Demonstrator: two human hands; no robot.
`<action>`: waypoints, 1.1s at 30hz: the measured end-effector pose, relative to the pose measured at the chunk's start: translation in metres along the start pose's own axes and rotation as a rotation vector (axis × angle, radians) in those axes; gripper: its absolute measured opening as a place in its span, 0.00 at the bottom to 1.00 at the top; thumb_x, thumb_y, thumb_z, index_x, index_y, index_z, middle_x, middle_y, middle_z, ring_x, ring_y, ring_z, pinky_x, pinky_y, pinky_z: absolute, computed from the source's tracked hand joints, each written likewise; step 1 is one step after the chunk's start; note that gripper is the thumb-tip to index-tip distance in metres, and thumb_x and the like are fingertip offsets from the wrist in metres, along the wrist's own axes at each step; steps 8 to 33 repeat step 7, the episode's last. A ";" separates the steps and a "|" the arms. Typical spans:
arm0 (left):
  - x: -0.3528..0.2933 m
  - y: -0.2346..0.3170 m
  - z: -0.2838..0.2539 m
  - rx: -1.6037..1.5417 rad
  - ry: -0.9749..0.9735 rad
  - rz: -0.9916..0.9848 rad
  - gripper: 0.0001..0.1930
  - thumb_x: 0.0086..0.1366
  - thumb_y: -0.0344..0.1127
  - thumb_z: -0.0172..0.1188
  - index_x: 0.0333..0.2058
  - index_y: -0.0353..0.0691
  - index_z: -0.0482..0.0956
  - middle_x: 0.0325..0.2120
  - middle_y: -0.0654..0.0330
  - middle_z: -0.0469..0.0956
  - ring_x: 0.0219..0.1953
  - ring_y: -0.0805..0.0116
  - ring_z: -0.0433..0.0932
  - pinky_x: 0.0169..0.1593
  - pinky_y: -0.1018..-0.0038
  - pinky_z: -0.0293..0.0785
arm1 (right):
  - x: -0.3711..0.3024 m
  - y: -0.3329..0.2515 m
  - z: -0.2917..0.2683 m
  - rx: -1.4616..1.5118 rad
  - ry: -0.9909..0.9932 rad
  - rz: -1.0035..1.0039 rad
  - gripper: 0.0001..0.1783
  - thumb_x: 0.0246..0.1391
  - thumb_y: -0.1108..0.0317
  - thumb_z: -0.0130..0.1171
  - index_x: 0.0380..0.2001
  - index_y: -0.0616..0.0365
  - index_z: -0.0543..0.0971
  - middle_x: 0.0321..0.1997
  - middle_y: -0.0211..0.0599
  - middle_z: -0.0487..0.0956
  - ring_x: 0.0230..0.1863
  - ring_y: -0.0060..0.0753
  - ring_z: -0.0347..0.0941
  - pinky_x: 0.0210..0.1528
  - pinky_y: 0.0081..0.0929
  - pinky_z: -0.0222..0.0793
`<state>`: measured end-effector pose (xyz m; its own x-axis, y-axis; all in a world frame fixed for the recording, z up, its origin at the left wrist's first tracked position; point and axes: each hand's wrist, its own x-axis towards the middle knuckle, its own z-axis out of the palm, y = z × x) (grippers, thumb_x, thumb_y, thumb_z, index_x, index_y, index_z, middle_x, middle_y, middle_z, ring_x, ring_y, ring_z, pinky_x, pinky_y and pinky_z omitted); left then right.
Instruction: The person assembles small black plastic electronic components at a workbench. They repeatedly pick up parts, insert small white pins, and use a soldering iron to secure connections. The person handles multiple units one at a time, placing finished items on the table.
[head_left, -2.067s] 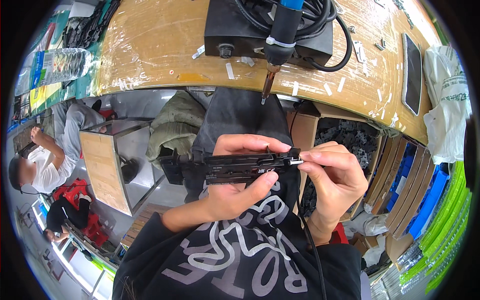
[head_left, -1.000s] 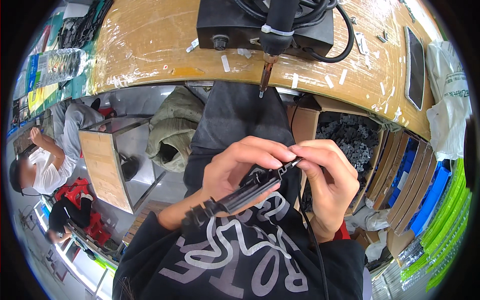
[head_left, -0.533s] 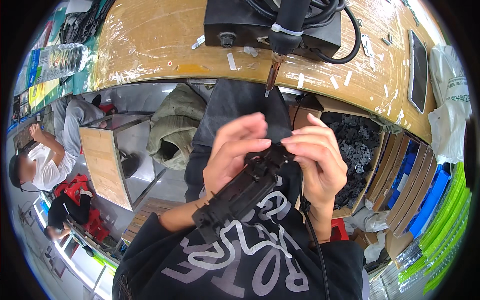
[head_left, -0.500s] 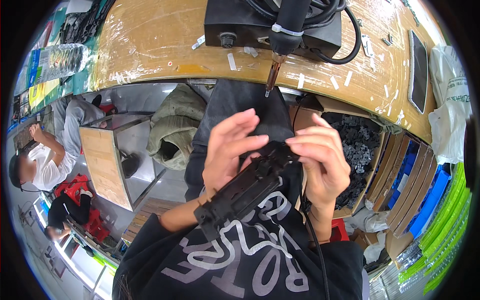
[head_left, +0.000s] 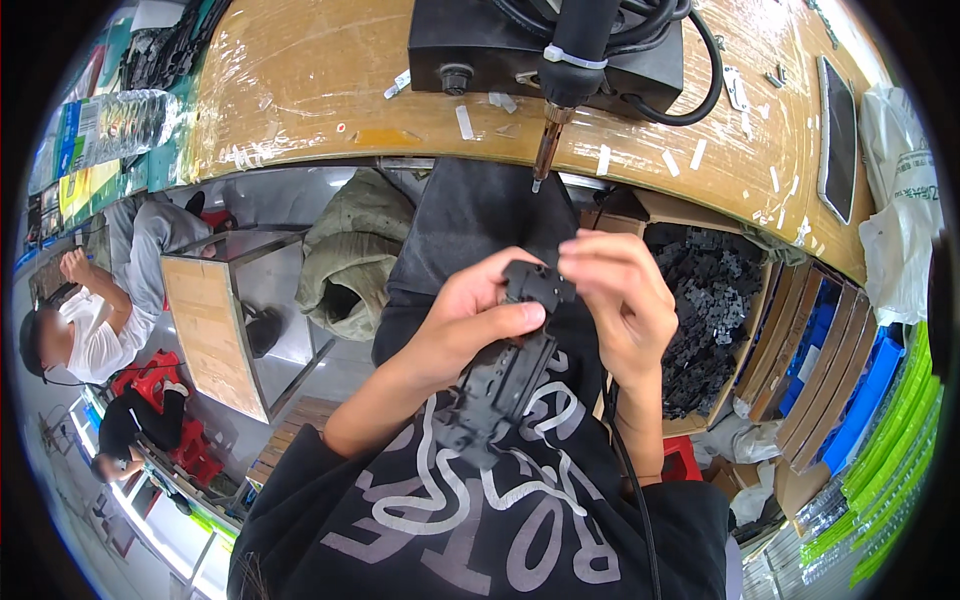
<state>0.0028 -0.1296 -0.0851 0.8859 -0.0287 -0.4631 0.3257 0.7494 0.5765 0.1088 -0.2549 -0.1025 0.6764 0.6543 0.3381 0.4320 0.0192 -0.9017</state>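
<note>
A long black plastic part [head_left: 497,390] with moulded ribs and openings is tilted in front of my chest. My left hand [head_left: 468,318] is closed round its upper end, the thumb lying across the top. My right hand [head_left: 622,300] is beside that same end with its fingers bent and their tips close together. Whether a small piece sits between those fingertips cannot be made out. Above both hands, a black corded tool [head_left: 572,75] with a coppery, pointed tip hangs downward over the table's edge.
The wooden table [head_left: 310,90] carries a black control box [head_left: 440,60] with a knob and a phone [head_left: 838,140]. A carton of small black parts [head_left: 710,300] stands right of my lap, by blue trays [head_left: 865,390]. Two people sit at far left; a thin cable [head_left: 632,490] runs down my right side.
The black part has swung more upright, and my left hand has shifted from beneath it to grip its upper end. My right hand has moved slightly left, its fingers now more curled.
</note>
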 end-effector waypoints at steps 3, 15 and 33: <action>0.007 -0.003 0.002 0.208 0.224 0.246 0.11 0.55 0.27 0.52 0.37 0.34 0.65 0.27 0.64 0.70 0.28 0.84 0.68 0.30 0.86 0.64 | -0.006 -0.002 0.002 0.320 -0.018 0.485 0.11 0.45 0.74 0.54 0.35 0.63 0.71 0.27 0.37 0.74 0.27 0.29 0.71 0.32 0.19 0.67; 0.013 0.000 -0.003 0.353 0.323 0.333 0.11 0.55 0.27 0.53 0.37 0.33 0.64 0.28 0.61 0.72 0.29 0.81 0.71 0.33 0.85 0.67 | -0.011 -0.008 -0.003 0.815 -0.315 0.823 0.17 0.50 0.68 0.51 0.42 0.65 0.65 0.25 0.37 0.73 0.23 0.25 0.71 0.30 0.23 0.72; 0.013 0.000 -0.003 0.353 0.323 0.333 0.11 0.55 0.27 0.53 0.37 0.33 0.64 0.28 0.61 0.72 0.29 0.81 0.71 0.33 0.85 0.67 | -0.011 -0.008 -0.003 0.815 -0.315 0.823 0.17 0.50 0.68 0.51 0.42 0.65 0.65 0.25 0.37 0.73 0.23 0.25 0.71 0.30 0.23 0.72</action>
